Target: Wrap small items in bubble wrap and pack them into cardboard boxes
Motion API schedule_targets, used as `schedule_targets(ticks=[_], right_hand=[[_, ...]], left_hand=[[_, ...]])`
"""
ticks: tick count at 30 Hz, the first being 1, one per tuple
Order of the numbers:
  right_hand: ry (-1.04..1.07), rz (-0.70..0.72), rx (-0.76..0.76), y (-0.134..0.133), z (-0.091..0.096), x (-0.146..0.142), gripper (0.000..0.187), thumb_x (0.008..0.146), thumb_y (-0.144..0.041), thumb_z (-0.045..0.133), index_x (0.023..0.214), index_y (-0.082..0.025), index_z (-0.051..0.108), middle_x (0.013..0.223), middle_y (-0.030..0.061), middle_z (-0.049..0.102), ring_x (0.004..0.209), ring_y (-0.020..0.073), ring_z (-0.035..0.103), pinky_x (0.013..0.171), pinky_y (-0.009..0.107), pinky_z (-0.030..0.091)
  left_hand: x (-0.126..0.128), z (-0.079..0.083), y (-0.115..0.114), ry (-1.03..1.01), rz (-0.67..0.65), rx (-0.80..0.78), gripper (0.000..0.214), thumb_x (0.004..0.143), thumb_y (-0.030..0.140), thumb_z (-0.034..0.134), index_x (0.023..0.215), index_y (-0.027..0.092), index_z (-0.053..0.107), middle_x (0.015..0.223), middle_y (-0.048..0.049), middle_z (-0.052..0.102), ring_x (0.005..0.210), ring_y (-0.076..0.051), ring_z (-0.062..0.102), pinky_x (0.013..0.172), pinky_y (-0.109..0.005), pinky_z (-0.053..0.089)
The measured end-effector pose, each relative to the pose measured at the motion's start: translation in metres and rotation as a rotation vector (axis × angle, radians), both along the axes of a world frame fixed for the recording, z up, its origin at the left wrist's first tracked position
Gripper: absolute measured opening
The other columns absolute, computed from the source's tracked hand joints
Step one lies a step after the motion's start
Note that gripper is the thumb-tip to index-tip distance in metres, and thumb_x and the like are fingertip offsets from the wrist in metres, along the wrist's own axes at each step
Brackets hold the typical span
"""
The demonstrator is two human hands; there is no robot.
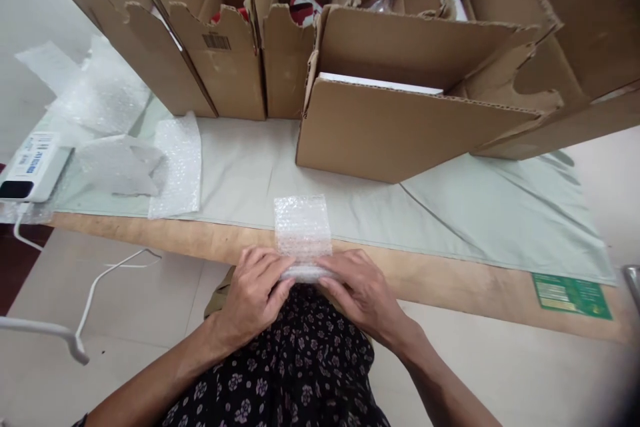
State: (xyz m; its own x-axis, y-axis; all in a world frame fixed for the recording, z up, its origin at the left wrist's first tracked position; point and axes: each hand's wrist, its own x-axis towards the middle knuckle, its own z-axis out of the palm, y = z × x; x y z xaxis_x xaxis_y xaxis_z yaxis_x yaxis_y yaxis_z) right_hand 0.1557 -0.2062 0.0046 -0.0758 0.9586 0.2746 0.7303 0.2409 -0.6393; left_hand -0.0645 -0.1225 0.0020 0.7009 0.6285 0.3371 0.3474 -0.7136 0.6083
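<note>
A small sheet of clear bubble wrap [303,225] lies at the near edge of the table, its near end rolled up. My left hand [253,297] and my right hand [363,293] both grip that rolled end from either side, fingers curled over it. Whatever is inside the roll is hidden. Below my hands is my lap in dark flowered cloth.
A pale green cloth [480,207] covers the wooden table [450,287]. Several open cardboard boxes [400,120] stand in a row behind. More bubble wrap pieces [176,163] lie at left, beside a white device [31,167] with a cable. A green card [570,295] lies at right.
</note>
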Motion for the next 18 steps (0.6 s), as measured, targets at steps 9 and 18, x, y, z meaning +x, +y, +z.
schedule_targets(ticks=[9,18], right_hand=[[-0.318,-0.022,0.133,0.009,-0.009,-0.001,0.023,0.098,-0.027,0.065,0.120,-0.020,0.066,0.123,0.0121,0.074,0.115,0.0301,0.066,0.093,0.047,0.050],[0.199,-0.192,-0.081,0.017,0.004,-0.015,0.020,0.102,-0.031,0.060,0.117,-0.022,0.070,0.104,0.0046,0.080,0.087,0.0196,0.072,0.075,0.034,0.057]], left_hand=[[0.015,-0.003,0.019,0.106,0.260,0.007,0.026,0.098,0.024,0.062,0.123,0.017,0.066,0.109,-0.0113,0.071,0.100,-0.028,0.064,0.089,-0.046,0.051],[-0.003,0.017,0.002,-0.307,0.237,-1.250,0.040,0.093,0.039,0.074,0.129,0.022,0.067,0.123,-0.0083,0.075,0.112,-0.023,0.070,0.098,-0.036,0.057]])
